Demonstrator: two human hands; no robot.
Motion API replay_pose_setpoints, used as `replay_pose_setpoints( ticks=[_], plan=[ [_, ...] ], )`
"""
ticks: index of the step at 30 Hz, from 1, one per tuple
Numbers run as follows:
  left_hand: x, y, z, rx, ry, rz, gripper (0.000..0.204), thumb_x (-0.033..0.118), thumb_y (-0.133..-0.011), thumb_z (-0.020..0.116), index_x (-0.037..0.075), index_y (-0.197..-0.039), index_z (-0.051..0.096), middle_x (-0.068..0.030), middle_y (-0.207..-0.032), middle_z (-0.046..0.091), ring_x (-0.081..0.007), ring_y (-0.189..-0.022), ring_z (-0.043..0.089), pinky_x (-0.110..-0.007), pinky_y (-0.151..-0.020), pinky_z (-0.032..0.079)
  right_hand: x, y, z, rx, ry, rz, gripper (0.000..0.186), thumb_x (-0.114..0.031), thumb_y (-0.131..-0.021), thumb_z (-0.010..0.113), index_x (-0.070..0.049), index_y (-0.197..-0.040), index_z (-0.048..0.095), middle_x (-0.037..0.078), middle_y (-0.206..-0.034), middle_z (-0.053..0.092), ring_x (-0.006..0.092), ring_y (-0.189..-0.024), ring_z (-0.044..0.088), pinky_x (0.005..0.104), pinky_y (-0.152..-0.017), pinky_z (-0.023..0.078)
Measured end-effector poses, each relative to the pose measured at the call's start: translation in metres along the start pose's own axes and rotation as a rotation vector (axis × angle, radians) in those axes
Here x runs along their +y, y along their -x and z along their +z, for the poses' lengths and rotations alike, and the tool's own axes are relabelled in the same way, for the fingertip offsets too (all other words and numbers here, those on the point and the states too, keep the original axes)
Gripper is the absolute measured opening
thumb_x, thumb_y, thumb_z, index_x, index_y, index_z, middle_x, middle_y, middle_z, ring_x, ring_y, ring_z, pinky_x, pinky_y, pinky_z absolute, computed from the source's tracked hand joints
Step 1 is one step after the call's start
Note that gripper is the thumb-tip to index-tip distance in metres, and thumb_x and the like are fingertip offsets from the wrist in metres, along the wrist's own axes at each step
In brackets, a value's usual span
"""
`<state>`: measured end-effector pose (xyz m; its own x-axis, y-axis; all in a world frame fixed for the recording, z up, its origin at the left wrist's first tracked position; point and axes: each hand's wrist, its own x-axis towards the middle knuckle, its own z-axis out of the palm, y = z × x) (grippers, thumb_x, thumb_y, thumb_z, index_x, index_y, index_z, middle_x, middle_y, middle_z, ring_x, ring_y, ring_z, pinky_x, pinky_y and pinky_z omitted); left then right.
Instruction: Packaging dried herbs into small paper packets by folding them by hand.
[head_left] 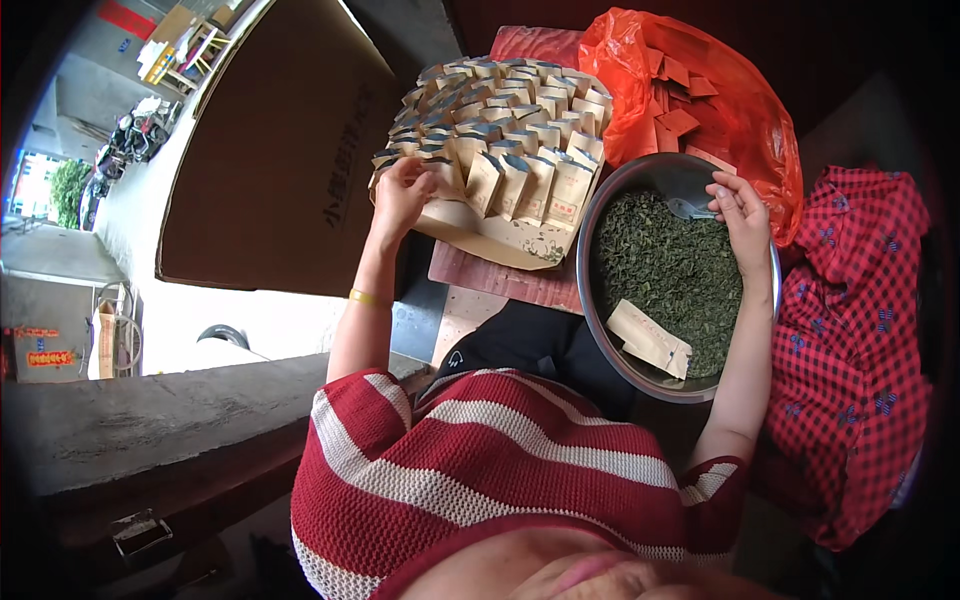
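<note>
My left hand [405, 193] is at the near left corner of a shallow cardboard tray [500, 237], its fingers closed on the edge of a small brown paper packet [446, 177]. Many similar packets [515, 185] stand upright in that tray, packed in rows, their dark openings facing up. Over the far right rim of a wide metal basin [588, 275], my right hand [742, 208] is closed around a metal spoon [688, 208], whose handle is mostly hidden by the fingers. Dried green leaves [665, 260] fill the basin. One flat paper packet [648, 338] lies on them near the front.
Behind the basin sits a red plastic bag [620, 110] with small red packets [678, 122] in it. A large cardboard box [275, 150] stands left of the tray. Red checkered cloth [845, 330] hangs at the right. The tray rests on a reddish wooden surface [470, 275].
</note>
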<state>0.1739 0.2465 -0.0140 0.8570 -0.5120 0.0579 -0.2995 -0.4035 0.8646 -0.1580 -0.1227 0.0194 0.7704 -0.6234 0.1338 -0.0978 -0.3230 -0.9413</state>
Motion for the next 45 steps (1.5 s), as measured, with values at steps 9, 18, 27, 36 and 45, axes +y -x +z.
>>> replay_pose_setpoints(
  ticks=[9,18,27,36,45],
  plan=[
    [0.103,0.051,0.059,-0.059,-0.018,0.480,0.018,0.000,-0.091,0.061,0.000,-0.108,0.066,-0.0057,-0.093,0.064,-0.0107,-0.080,0.063,-0.025,-0.067,0.051,0.022,-0.012,-0.006,0.085,-0.004,-0.061,0.019,-0.008,-0.093,0.062,0.000,-0.111,0.066,0.001,-0.091,0.067,0.0081,-0.077,0.061,0.0225,-0.069,0.050],
    [0.162,0.155,0.223,-1.098,-0.648,1.093,0.037,0.022,-0.080,0.070,0.010,-0.114,0.064,-0.0084,-0.098,0.067,-0.0287,-0.093,0.066,-0.038,-0.080,0.054,0.035,0.001,0.000,0.095,0.910,-0.123,0.019,-0.015,-0.083,0.061,-0.010,-0.100,0.069,0.010,-0.097,0.069,0.0290,-0.097,0.063,0.0442,-0.085,0.049],
    [0.170,0.114,0.202,-1.371,-0.390,0.778,0.032,0.023,-0.088,0.064,0.008,-0.116,0.064,-0.0161,-0.102,0.065,-0.0338,-0.099,0.064,-0.043,-0.090,0.048,0.007,0.003,0.002,-0.119,1.328,0.023,0.015,-0.013,-0.080,0.060,-0.014,-0.088,0.073,0.007,-0.100,0.069,0.0264,-0.102,0.061,0.0412,-0.091,0.043],
    [0.182,0.074,0.199,-1.105,0.096,0.507,0.022,0.020,-0.099,0.056,0.000,-0.102,0.065,-0.0062,-0.078,0.065,-0.0113,-0.078,0.062,-0.027,-0.073,0.050,0.005,0.003,-0.006,-0.029,0.928,0.054,0.010,-0.019,-0.082,0.062,-0.011,-0.086,0.066,0.010,-0.076,0.067,0.0293,-0.079,0.065,0.0413,-0.084,0.045],
    [0.157,0.028,0.238,-0.548,0.631,0.104,0.034,0.006,-0.099,0.047,0.000,-0.131,0.054,-0.0008,-0.101,0.063,-0.0062,-0.089,0.057,-0.020,-0.081,0.047,0.018,0.002,-0.021,-0.040,0.652,-0.349,0.020,-0.020,-0.086,0.064,-0.002,-0.092,0.066,0.010,-0.070,0.063,0.0228,-0.069,0.063,0.0356,-0.068,0.050]
  ],
)
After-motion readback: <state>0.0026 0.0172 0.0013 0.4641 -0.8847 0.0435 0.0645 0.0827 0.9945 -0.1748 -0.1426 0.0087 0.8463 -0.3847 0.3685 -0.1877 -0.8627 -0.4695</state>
